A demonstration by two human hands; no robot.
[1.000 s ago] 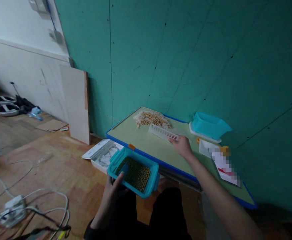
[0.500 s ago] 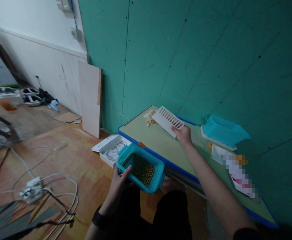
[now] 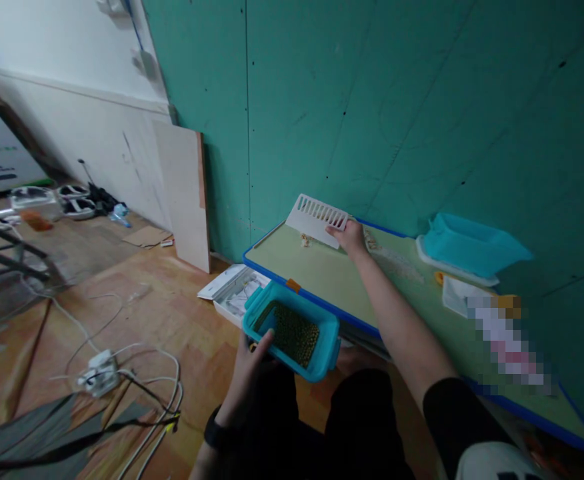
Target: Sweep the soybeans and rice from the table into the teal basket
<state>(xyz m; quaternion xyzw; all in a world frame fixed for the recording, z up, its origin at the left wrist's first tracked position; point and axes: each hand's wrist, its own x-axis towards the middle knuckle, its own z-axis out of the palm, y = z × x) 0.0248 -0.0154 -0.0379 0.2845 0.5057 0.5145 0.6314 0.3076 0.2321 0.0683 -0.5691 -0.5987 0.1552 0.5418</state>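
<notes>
My left hand [image 3: 253,355] grips a blue plastic container [image 3: 326,347] by its near left side, thumb over the rim. Green and yellowish beans [image 3: 292,332] cover its bottom. It is held beside the low table's front edge. My right hand [image 3: 351,238] is closed on a white slotted plastic plate [image 3: 311,223], which stands tilted on the table [image 3: 322,273] near its far left edge. A few pale kernels [image 3: 305,241] show at the plate's lower edge. More pale bits [image 3: 369,240] lie just right of my right hand. What lies behind the plate is hidden.
A second blue container [image 3: 477,247] rests on a white lid [image 3: 422,257] at the table's right, beside a white scoop-like piece [image 3: 456,298]. An open white box [image 3: 229,310] sits on the floor. Cables and a power strip [image 3: 99,373] lie left. A green wall [image 3: 297,100] backs the table.
My right hand has moved the slotted plate farther back and tilted it up on the table, over the kernel pile, now mostly hidden. My left hand still holds the container. The view has shifted.
</notes>
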